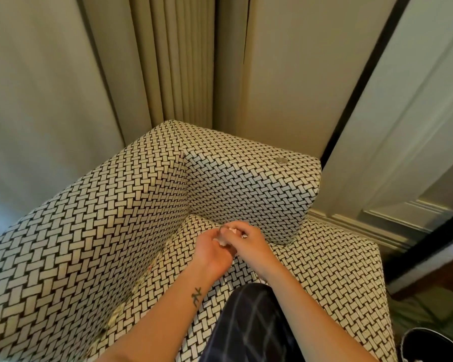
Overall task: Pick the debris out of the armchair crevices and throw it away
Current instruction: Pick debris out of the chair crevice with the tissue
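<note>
I look down at a big armchair [120, 205] with a black and white woven pattern. It fills most of my view. Behind it hang pale curtains [178, 61], and a pale door [403, 152] stands to the right. A knee [249, 322] in dark checked cloth rests on the seat, near the bottom of my view. A dark round thing [434, 346] with a pale rim peeks in at the bottom right corner, beside the chair. I cannot tell what it is.

The two hands meet over the seat, close to the corner where the seat joins the two padded sides. The left hand [212, 254] is curled and holds small pale scraps [221, 241]. The right hand [249, 244] touches it, and its fingers bend down and pinch the same scraps. More little bits [115, 317] sit in the gap where the seat meets the left side. A small round grey disc [281, 160] lies on top of the right padded side.
</note>
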Available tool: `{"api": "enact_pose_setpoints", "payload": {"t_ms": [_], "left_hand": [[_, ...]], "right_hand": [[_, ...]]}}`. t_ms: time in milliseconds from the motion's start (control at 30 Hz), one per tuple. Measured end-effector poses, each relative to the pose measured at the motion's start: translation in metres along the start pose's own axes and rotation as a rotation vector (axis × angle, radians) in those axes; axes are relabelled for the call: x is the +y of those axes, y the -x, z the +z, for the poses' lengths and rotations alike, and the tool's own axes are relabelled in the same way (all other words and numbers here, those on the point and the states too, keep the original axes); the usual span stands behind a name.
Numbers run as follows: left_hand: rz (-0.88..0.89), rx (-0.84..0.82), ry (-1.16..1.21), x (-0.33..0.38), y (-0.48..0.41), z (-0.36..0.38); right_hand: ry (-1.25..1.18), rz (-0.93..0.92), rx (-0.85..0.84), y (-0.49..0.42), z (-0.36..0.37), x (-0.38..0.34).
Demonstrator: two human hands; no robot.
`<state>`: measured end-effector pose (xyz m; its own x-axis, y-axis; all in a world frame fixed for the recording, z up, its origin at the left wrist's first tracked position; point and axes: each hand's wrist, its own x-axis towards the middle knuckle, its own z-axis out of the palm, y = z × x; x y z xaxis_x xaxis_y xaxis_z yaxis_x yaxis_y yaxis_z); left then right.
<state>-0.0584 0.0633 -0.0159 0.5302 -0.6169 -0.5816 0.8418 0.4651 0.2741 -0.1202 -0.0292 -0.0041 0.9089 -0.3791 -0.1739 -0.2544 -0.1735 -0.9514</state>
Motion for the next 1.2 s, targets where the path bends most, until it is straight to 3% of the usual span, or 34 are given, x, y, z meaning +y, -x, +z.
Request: {"api": "enact_pose_setpoints", "payload": {"t_ms": [300,533,833,1000,1200], "left_hand": [[0.009,-0.005,-0.065,-0.006,-0.009,0.079],[0.042,-0.016,-0.102,-0.015,-0.018,0.130],[0.140,0.023,-0.071,-0.015,-0.039,0.148],[0.201,0.069,-0.040,-0.015,-0.034,0.157],[0.231,0.050,0.022,-0.014,-0.032,0.161]], "right_hand": [[-0.272,0.067,0.165,-0.012,-0.043,-0.034],[-0.397,0.002,0.293,-0.032,-0.078,-0.060],[-0.058,-0.100,0.326,-0.049,-0.114,-0.057],[0.014,-0.123,0.366,-0.058,-0.133,-0.063],[0.314,-0.233,0.424,-0.078,-0.148,-0.065]]}}
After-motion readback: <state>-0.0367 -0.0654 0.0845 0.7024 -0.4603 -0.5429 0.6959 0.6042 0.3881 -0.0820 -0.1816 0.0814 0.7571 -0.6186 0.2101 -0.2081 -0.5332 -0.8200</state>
